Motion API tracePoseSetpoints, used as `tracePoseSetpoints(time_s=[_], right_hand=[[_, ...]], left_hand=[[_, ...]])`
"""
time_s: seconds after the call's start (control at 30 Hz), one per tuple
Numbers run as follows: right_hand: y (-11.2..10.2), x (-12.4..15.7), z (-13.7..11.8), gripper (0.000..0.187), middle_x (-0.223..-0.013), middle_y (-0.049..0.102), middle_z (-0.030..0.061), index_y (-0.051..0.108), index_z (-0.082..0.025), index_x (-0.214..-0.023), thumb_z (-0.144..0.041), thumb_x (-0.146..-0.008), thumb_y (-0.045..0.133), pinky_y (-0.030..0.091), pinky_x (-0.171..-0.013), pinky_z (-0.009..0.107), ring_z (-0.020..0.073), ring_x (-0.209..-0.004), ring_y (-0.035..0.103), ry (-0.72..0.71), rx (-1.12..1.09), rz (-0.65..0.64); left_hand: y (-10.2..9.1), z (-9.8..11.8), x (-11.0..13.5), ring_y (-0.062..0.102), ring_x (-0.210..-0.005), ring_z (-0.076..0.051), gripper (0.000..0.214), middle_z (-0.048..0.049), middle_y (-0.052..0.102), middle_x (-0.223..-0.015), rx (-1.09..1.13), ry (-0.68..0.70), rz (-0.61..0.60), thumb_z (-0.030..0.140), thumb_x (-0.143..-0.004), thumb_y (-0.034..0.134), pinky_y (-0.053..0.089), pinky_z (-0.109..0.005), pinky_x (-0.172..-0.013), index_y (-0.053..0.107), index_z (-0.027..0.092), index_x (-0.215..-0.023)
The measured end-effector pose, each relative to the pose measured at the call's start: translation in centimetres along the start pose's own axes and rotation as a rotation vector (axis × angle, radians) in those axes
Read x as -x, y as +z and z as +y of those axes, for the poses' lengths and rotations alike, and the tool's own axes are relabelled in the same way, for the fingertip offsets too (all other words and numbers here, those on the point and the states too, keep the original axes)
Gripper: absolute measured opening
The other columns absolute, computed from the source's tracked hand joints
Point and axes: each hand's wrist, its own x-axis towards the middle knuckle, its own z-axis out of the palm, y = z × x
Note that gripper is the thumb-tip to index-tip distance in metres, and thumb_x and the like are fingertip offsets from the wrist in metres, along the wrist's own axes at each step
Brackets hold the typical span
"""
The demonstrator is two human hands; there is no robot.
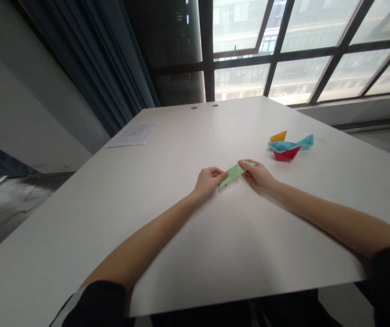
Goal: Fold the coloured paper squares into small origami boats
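A folded strip of green paper (233,173) lies near the middle of the white table (195,218). My left hand (209,180) pinches its near left end with curled fingers. My right hand (258,175) presses and grips its far right end, fingers bent over the paper. Both forearms reach out over the tabletop from the near edge.
Beyond my right hand sit folded paper boats: a red one (286,155), a blue one (292,144) and an orange one (278,136). A printed white sheet (132,134) lies at the far left. Dark curtains and large windows stand behind the table.
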Motion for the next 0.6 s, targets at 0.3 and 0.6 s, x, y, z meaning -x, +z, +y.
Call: tracePoseSetpoints(time_s=[0.3, 0.6], right_hand=[[-0.22, -0.25, -0.13, 0.021, -0.060, 0.058, -0.0027, 0.063, -0.016, -0.063, -0.028, -0.056, 0.079, 0.043, -0.056, 0.019, 0.0073, -0.059, 0.053, 0.076, 0.015, -0.037], [-0.03, 0.12, -0.23, 0.022, -0.057, 0.058, -0.0025, 0.062, -0.016, -0.061, -0.029, -0.055, 0.079, 0.040, -0.055, 0.021, 0.0076, -0.055, 0.051, 0.021, 0.081, -0.092]], left_hand=[[-0.22, 0.52, 0.05, 0.054, -0.042, -0.009, 0.024, -0.0005, 0.061, -0.050, -0.026, -0.003, -0.007, 0.034, -0.068, 0.067, 0.038, -0.019, -0.045, 0.057, 0.013, -0.066], [-0.40, 0.46, 0.08, 0.052, -0.047, -0.008, 0.022, -0.0004, 0.061, -0.055, -0.139, -0.011, -0.037, 0.033, -0.067, 0.067, 0.038, -0.019, -0.047, 0.061, 0.012, -0.067]])
